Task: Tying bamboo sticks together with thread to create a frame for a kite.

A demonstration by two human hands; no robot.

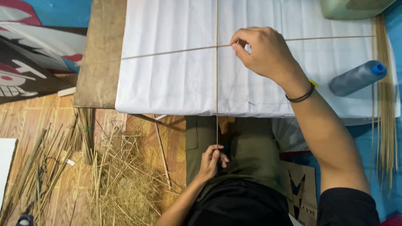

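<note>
Bare forearms, dark clothes

A black band (302, 97) circled the right wrist, just behind the fingers (240, 46); a black sleeve (349, 207) covered the upper arm, above a black top (238, 207) and olive trousers (251, 146).

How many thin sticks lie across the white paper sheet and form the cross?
2. The upright stick runs from the top edge down to the left hand. The crosswise stick lies over the white sheet, pinched by the right hand.
</note>
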